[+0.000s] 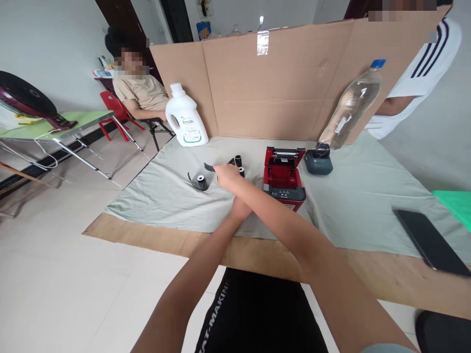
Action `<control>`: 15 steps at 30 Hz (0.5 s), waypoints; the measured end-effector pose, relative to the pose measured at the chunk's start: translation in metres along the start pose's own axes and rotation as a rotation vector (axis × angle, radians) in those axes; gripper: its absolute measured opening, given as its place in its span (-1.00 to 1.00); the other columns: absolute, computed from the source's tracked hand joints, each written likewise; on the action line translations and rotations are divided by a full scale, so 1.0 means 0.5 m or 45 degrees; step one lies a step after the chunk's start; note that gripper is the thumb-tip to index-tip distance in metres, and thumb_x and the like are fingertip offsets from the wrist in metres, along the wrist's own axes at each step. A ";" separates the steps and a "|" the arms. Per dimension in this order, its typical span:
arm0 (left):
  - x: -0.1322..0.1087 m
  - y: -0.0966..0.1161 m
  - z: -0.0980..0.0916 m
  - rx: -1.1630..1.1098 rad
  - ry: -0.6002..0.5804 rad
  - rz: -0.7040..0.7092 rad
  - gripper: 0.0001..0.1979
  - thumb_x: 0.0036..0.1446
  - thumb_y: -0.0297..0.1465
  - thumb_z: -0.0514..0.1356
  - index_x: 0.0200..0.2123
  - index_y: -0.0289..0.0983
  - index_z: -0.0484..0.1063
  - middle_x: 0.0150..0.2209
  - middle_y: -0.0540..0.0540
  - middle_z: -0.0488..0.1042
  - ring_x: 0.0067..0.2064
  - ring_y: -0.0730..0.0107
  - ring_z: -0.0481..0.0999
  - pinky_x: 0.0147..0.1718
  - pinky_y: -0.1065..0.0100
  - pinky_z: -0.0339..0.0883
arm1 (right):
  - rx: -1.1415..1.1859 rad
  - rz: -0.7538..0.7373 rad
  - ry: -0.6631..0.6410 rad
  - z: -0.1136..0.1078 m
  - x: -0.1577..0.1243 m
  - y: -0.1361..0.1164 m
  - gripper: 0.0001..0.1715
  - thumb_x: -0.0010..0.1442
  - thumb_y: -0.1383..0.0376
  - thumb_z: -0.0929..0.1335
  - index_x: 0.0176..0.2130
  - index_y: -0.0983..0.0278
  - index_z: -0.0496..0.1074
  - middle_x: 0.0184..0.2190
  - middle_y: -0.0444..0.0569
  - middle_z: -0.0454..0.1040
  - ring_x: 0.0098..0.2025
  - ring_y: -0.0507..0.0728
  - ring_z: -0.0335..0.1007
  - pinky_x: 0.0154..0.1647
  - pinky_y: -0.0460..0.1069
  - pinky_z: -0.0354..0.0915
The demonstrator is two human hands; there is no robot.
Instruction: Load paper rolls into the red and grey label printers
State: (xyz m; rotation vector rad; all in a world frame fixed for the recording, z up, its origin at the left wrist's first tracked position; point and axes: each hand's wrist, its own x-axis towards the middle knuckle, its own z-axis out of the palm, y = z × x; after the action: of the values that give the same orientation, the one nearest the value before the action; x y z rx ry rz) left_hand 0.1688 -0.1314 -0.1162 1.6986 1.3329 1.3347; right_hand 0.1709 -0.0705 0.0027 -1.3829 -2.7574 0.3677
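Observation:
My right hand (227, 176) reaches across my left arm, its fingers closed on a dark strip (209, 167) that sticks out to the left. My left hand (242, 208) is lower, behind my right wrist, so its fingers are hidden. Left of my hands, a small black roll (201, 183) with a white core stands on the cloth, a loose strip curling from it. Just past my right hand are two more small rolls, one dark (238, 160) and one with a white core (242, 171). To the right stands a red and black printer (282, 177), its lid raised.
A grey cloth (162, 196) covers the wooden table. At the back are a white detergent jug (187, 120), a cardboard panel (265, 98), a leaning clear bottle (353, 108) and a small dark device (318, 164). A phone (430, 240) lies right. Two people are beyond the table.

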 end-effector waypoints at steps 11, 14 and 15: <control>-0.013 0.045 -0.003 0.190 -0.028 -0.054 -0.93 0.20 -0.37 0.19 -0.33 -0.23 0.42 -0.55 0.15 0.20 -0.51 0.51 0.24 -0.42 0.41 0.15 | 1.692 0.005 0.215 -0.133 -0.246 0.235 -0.84 0.11 0.31 0.35 -0.24 0.15 0.32 -0.35 -0.14 0.43 -0.35 0.12 0.52 -0.43 -0.04 0.40; -0.017 0.045 -0.003 0.158 -0.008 -0.001 -0.89 0.23 -0.33 0.18 -0.33 -0.23 0.41 -0.56 0.14 0.19 -0.52 0.51 0.23 -0.44 0.42 0.16 | 1.871 0.034 0.205 -0.135 -0.249 0.270 -0.74 0.15 0.26 0.38 -0.12 0.12 0.36 -0.33 -0.13 0.47 -0.32 0.15 0.55 -0.30 0.08 0.55; -0.019 0.045 -0.005 0.155 0.029 0.034 -0.87 0.25 -0.31 0.18 -0.34 -0.23 0.40 -0.57 0.14 0.19 -0.52 0.51 0.23 -0.45 0.43 0.16 | 1.882 0.059 0.233 -0.134 -0.246 0.278 -0.67 0.16 0.27 0.39 -0.05 0.10 0.36 -0.33 -0.13 0.47 -0.32 0.15 0.55 -0.29 0.09 0.55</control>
State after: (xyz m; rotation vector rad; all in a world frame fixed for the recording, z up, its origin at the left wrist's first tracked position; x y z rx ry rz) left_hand 0.1743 -0.1477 -0.0988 1.7928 1.4349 1.3150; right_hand 0.3636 -0.0749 0.0455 -0.8768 -1.4325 1.6493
